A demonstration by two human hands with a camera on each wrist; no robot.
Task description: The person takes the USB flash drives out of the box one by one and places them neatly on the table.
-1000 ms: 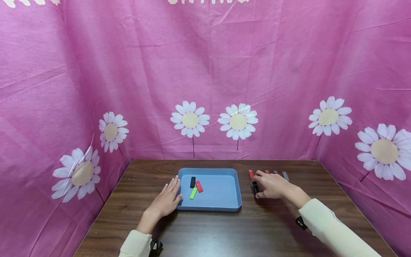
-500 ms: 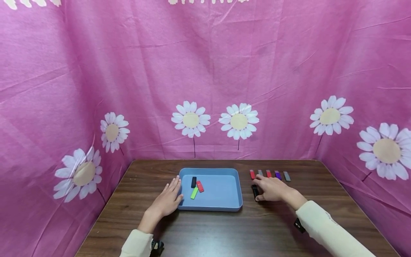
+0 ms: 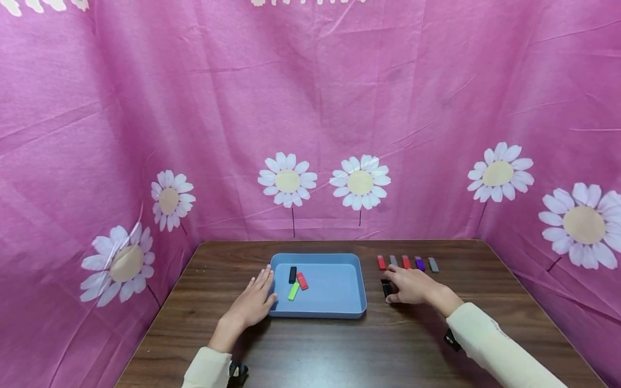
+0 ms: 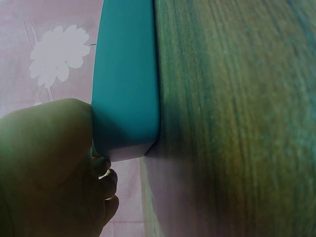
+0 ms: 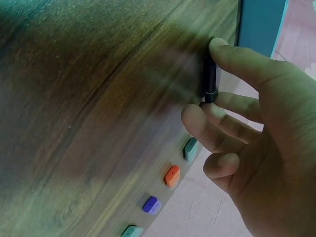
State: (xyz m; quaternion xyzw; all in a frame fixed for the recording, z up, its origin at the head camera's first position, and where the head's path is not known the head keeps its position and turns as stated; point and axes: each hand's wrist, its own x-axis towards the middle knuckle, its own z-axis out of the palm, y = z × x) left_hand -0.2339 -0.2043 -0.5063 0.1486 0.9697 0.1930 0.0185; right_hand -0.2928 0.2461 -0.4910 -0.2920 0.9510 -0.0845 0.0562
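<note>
My left hand rests against the left side of a blue tray, its fingers along the rim in the head view. In the left wrist view, the thumb side of that hand touches the wall of the tray. A black USB stick lies to the right of the tray, and my right hand pinches it. The right wrist view has this black stick held end to end between the thumb and the fingers of the right hand.
Inside the tray lie a black USB stick, a red one and a green one. Behind my right hand runs a row of several sticks, including a red, a purple and a grey. A pink flowered cloth surrounds the table.
My right hand has moved slightly toward me, with the black USB stick shifting a little too, and more of the row behind it shows. The left hand stays at the tray.
</note>
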